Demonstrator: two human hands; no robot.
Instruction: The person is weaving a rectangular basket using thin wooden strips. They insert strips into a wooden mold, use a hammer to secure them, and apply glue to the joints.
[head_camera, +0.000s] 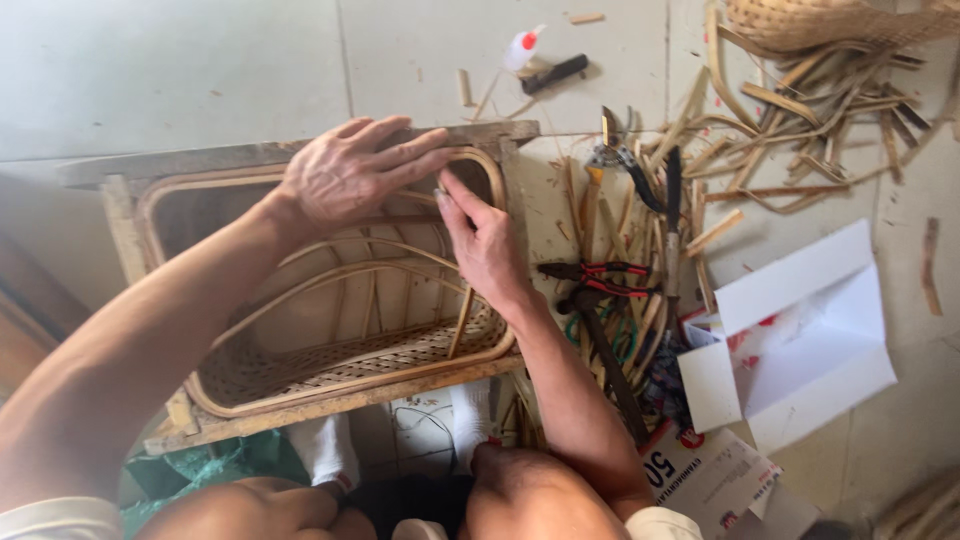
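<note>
A rattan basket frame (350, 375) with a woven bottom and curved ribs sits inside a rough wooden form (330, 408) in front of me. My left hand (355, 175) lies flat, fingers spread, over the far rim of the basket and the top bar of the form. My right hand (487, 245) pinches the curved rattan rim (487, 165) at the far right corner, fingertips close to the left hand's fingers. My knees and white socks show below the form.
To the right on the tiled floor lie red-handled pliers (598, 278), cutters (620, 160), a hammer (610, 360), an open white cardboard box (800, 335) and several loose rattan strips (800, 110). A woven basket (820, 20) sits top right; a small glue bottle (524, 45) lies farther back.
</note>
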